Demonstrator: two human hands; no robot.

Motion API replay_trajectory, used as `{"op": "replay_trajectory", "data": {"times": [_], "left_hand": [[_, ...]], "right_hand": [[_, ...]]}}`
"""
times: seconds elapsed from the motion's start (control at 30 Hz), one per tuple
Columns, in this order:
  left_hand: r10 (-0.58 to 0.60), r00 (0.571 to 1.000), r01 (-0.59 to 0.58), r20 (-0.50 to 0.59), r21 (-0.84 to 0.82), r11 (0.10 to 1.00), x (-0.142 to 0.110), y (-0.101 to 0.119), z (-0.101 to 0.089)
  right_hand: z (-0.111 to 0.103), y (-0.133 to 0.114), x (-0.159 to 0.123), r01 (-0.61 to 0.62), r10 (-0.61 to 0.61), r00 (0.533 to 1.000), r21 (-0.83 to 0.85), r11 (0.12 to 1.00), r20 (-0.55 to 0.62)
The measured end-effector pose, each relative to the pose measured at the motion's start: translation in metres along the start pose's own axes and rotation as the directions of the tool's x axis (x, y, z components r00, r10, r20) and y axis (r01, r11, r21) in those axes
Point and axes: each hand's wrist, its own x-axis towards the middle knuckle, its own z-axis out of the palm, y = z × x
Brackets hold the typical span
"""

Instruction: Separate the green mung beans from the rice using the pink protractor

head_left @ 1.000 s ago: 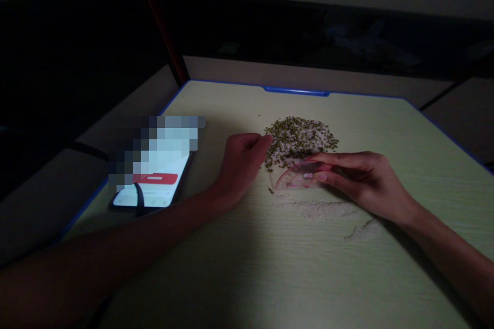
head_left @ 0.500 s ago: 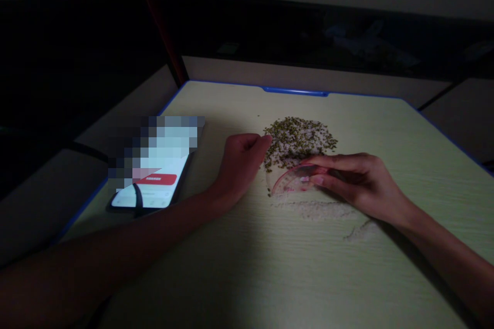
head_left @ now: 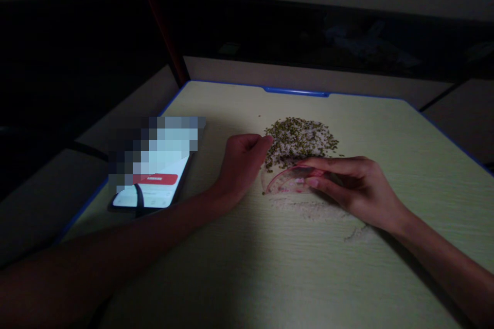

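My right hand [head_left: 357,185] pinches a clear protractor [head_left: 287,181] with a reddish curved edge between thumb and fingers. The protractor lies low over the table at the near side of a heap of small green beans mixed with whitish grains [head_left: 303,136]. At the heap's left edge, my left hand [head_left: 245,162] is closed, its thumb laid along the curled fingers. Whatever those fingers may hold is hidden. A strip of pale fine grains [head_left: 309,209] lies in front of the protractor, and one bean sits by its left corner.
On the left of the pale wood-grain table [head_left: 216,277] lies a phone [head_left: 154,193] with its screen lit, partly blurred, and a dark cord across its lower end. A blue handle [head_left: 296,92] is set in the far edge. The surroundings are dark.
My right hand has slid the protractor slightly left along the near side of the heap. A few beans now lie near the right index finger. My left hand has hardly moved.
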Motion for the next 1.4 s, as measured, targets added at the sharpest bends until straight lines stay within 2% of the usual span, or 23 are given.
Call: {"op": "replay_trajectory", "data": {"times": [0.23, 0.43, 0.63, 0.8, 1.0, 1.4], "left_hand": [[-0.016, 1.000, 0.016, 0.002, -0.014, 1.000, 0.000, 0.000, 0.000], [-0.016, 1.000, 0.016, 0.004, -0.020, 1.000, 0.000, 0.001, 0.000], [-0.011, 1.000, 0.011, 0.005, -0.008, 1.000, -0.001, 0.000, 0.000], [-0.004, 1.000, 0.004, 0.002, -0.007, 1.000, 0.000, 0.000, 0.000], [-0.006, 1.000, 0.006, 0.001, -0.009, 1.000, 0.000, 0.000, 0.000], [0.005, 1.000, -0.005, -0.002, -0.008, 1.000, 0.001, 0.001, 0.000]], "right_hand": [[-0.005, 0.003, -0.001, -0.042, 0.041, 0.998, -0.032, 0.999, -0.041], [-0.003, 0.002, 0.002, -0.074, 0.065, 0.990, -0.072, 0.995, -0.122], [0.004, -0.002, 0.002, -0.055, 0.046, 0.992, -0.077, 0.995, -0.116], [0.001, -0.005, 0.001, -0.034, 0.024, 0.978, -0.046, 0.998, -0.206], [0.000, -0.001, 0.000, -0.051, 0.047, 0.993, -0.033, 0.998, -0.113], [0.001, 0.000, 0.002, -0.093, 0.081, 0.975, -0.049, 0.994, -0.206]]}}
